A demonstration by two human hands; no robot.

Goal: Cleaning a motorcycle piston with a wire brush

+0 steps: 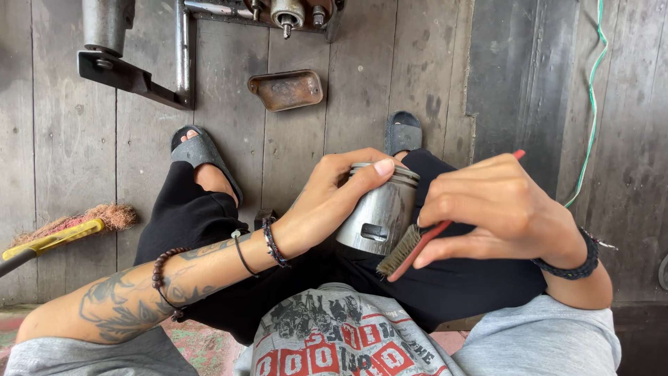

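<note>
My left hand (332, 198) grips a grey metal piston (379, 212) above my lap, fingers over its top rim and thumb behind it. A hole shows in the piston's lower side. My right hand (497, 209) holds a red-handled brush (410, 249). Its worn bristles touch the piston's lower right edge, and the handle's red tip sticks out above my knuckles. Bead bracelets and cords ring my left wrist; a dark braided band rings the right.
I sit over a grey plank floor, feet in grey sandals (202, 153). A rusty metal tray (286, 89) lies ahead, below a machine frame (184, 52). A yellow-handled broom (62, 233) lies at left. A green-white cord (591, 104) hangs at right.
</note>
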